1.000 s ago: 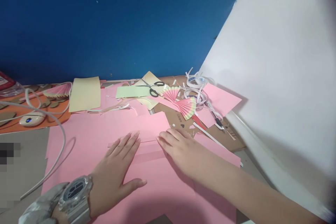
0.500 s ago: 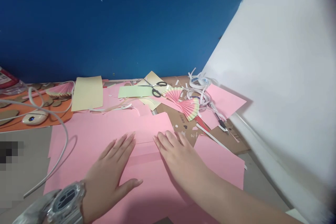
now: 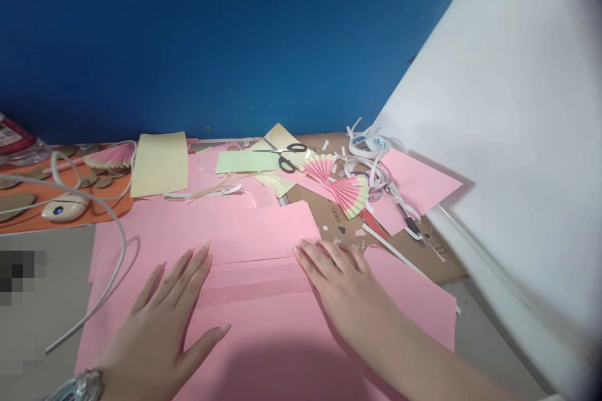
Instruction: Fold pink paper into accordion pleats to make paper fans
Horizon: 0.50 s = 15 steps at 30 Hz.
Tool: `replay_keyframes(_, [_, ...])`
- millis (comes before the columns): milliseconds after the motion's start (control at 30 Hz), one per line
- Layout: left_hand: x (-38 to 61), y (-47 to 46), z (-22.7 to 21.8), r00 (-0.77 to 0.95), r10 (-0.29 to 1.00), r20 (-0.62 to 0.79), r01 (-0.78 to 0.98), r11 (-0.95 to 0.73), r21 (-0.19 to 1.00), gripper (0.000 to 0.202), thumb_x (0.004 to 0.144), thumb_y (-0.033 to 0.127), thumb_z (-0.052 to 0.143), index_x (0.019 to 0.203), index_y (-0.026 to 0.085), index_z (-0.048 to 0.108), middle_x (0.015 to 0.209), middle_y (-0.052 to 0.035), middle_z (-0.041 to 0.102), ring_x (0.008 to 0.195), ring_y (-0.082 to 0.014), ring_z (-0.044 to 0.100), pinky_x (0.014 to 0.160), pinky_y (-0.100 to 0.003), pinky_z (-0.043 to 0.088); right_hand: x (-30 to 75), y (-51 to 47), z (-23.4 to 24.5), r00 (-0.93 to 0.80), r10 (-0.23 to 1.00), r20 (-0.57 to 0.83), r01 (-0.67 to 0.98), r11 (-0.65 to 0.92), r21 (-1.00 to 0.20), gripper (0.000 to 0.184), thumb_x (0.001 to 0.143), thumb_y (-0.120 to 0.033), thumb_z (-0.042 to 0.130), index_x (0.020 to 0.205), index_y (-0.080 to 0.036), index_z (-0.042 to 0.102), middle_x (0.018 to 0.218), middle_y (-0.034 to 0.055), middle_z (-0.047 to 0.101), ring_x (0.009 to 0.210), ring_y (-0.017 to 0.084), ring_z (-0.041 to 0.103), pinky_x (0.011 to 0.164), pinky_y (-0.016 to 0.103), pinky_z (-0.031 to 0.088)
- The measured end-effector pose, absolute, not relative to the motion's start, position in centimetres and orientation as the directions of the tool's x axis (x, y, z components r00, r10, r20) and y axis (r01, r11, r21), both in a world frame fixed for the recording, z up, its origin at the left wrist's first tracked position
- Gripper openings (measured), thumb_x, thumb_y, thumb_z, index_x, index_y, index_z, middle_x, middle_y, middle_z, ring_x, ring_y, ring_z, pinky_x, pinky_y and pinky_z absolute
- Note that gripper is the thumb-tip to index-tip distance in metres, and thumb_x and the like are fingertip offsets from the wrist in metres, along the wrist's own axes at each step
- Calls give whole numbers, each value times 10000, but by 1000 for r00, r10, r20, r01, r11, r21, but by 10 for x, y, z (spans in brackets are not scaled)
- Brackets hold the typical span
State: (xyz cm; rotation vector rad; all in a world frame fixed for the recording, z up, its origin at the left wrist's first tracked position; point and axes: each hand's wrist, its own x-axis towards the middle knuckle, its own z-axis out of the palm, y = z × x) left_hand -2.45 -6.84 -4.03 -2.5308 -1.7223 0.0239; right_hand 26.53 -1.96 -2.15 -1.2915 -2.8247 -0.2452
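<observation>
A pink paper sheet (image 3: 263, 229) with a straight crease or folded edge across it lies on larger pink paper (image 3: 277, 326). My left hand (image 3: 172, 301) rests flat on the left part of the pink paper, fingers stretched out and thumb apart. On the right, my right hand (image 3: 343, 282) lies with its fingertips on the other end of the crease line, fingers extended. Neither hand grips anything. Beyond my right hand is a pleated pink paper fan piece (image 3: 345, 191) with yellow-green edges. Black-handled scissors (image 3: 285, 155) lie on green paper (image 3: 239, 161).
Yellow paper (image 3: 160, 165) and a white computer mouse (image 3: 64, 208) on an orange mat are at the left, with a looping white cable (image 3: 123, 244). White paper strips (image 3: 369, 160), a pen (image 3: 411, 222) and cardboard (image 3: 324, 216) lie right. A blue wall (image 3: 235, 44) stands behind.
My hands have slid apart along the crease: the left moved left, the right moved slightly right. More of the creased pink paper shows between them. The view has shifted a little.
</observation>
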Motion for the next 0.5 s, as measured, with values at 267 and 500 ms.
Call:
replay_keyframes(267, [-24,-71,-42,363,931,51,932,-363,-9,857,797,563,454,1444,140,85,1493,-101,222,1360,-298,197,1082,-475,158,273,-18,-10,-599,800,24,794,597,-114,465,865,-158,386,1329,-189,406,1387,3,422,1241,250,297,1004,453,211])
replay_keyframes(500, [-17,-49,-12,364,920,145,896,-389,215,503,848,393,458,1308,202,387,1324,-94,492,1218,-293,409,1012,-486,277,262,5,18,-538,842,37,783,516,-347,218,939,-251,380,1018,-248,583,1118,13,580,1104,197,432,986,409,223])
